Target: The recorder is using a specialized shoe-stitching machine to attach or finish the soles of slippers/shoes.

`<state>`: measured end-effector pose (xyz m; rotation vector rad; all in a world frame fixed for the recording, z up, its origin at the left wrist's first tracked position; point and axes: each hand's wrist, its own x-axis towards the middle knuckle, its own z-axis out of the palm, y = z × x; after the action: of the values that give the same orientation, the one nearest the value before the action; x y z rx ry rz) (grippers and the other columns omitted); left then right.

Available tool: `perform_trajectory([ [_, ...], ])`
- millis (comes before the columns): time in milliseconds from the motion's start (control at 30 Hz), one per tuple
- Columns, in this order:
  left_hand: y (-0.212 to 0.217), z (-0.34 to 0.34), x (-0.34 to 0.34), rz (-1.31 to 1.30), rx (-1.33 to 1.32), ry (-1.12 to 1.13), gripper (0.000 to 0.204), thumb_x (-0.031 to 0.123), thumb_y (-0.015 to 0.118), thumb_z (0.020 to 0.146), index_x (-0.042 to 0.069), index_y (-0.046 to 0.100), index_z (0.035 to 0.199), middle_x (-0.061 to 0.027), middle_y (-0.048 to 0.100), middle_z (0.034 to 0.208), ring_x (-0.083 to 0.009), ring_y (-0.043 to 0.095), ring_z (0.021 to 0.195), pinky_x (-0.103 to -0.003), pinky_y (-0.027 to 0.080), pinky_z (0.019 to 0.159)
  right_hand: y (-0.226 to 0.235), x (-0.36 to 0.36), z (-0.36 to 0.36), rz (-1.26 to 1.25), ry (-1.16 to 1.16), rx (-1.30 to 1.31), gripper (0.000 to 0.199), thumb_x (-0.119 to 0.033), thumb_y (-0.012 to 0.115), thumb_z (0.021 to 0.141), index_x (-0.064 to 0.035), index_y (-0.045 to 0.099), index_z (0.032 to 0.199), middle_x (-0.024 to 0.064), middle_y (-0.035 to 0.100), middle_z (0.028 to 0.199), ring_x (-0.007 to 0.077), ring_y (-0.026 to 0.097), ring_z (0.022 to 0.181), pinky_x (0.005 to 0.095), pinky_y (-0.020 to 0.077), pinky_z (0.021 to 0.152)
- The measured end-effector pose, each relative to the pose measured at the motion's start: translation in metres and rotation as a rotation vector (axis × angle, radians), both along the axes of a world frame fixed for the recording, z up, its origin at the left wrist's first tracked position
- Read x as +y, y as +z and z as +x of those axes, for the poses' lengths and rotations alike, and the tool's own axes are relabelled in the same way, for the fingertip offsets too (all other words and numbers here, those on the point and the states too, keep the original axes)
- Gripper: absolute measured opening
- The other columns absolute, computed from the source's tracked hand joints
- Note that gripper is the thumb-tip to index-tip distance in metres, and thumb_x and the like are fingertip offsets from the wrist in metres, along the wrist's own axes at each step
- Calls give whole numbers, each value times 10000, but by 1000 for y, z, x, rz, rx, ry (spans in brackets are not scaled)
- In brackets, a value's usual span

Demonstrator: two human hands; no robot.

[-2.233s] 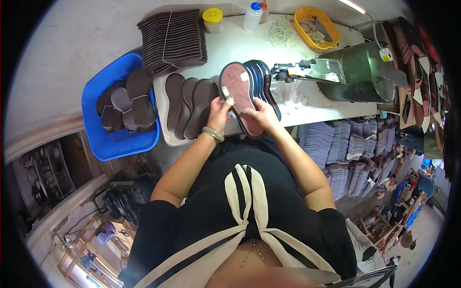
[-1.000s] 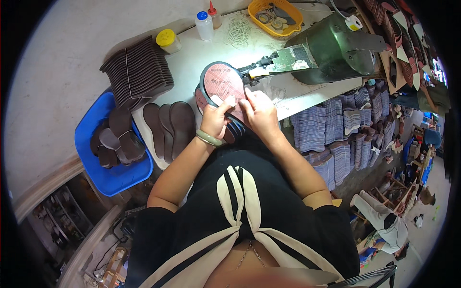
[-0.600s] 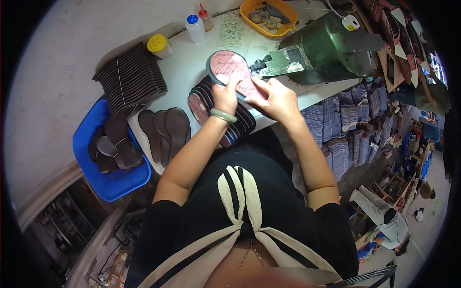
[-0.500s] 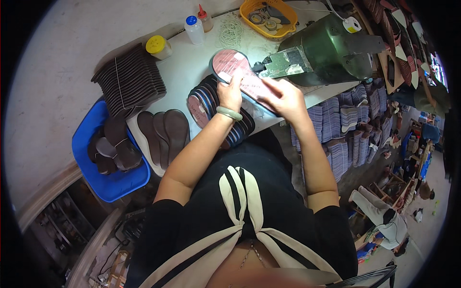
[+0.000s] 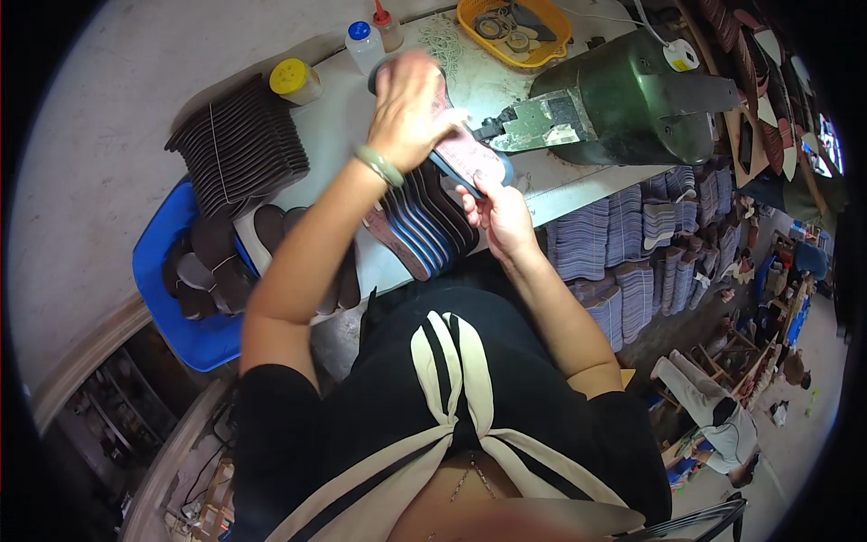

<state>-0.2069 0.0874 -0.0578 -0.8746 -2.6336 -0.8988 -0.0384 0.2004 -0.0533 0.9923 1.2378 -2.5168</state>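
Observation:
A shoe sole (image 5: 477, 155) with a pink printed top and a dark edge slants over the table by the green machine's narrow front arm (image 5: 533, 125). My right hand (image 5: 502, 219) pinches its near end between thumb and fingers. Across the far end lies my left hand (image 5: 408, 110), palm down with the thumb stretched out; its fingertips are blurred and hide that part of the sole. Below my left wrist, a row of similar soles (image 5: 421, 217) with blue and dark edges stands packed at the table's front edge.
The green machine (image 5: 632, 95) stands right of my hands. Behind are a yellow basket (image 5: 564, 32) with tape rolls, bottles (image 5: 364, 45), a yellow-lidded jar (image 5: 295, 81) and string (image 5: 440, 41). Left are tied dark soles (image 5: 237, 149) and a blue bin (image 5: 172, 312). Striped stacks (image 5: 582, 239) lie right.
My left hand has turned and moved up and left onto the sole's far end. My right hand has slid down to its near end. The sole has tilted more upright.

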Motion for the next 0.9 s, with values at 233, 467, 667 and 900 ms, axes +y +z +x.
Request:
perform_trajectory([
  [233,46,-46,25,-643,-344,-847,371,401,635,784,165,671,1068,-59,666,1011,-238,578,1033,-476,302,1034,0,-9,-24,15,15,-13,327,-264,513,929,38,623,872,-11,560,611,43,453,450,157,341,421],
  [467,40,-48,19,-692,-728,-789,377,297,635,810,136,619,1150,-119,659,1021,-268,622,919,-340,465,822,-2,1,-25,131,71,-17,347,-278,524,928,40,624,830,-6,550,573,40,436,418,161,321,389],
  [667,30,-22,4,-574,-775,-649,392,233,592,851,141,559,1232,-144,638,1080,-273,600,979,-339,442,865,-4,21,-23,290,228,29,328,-280,509,925,-12,608,763,44,600,601,66,470,431,190,326,402],
  [900,36,11,-6,-357,-836,-470,425,158,554,860,117,497,1279,-154,629,1076,-252,593,970,-326,437,879,-1,21,-26,404,209,40,341,-291,510,921,-23,612,736,47,603,585,74,474,420,194,326,400],
])
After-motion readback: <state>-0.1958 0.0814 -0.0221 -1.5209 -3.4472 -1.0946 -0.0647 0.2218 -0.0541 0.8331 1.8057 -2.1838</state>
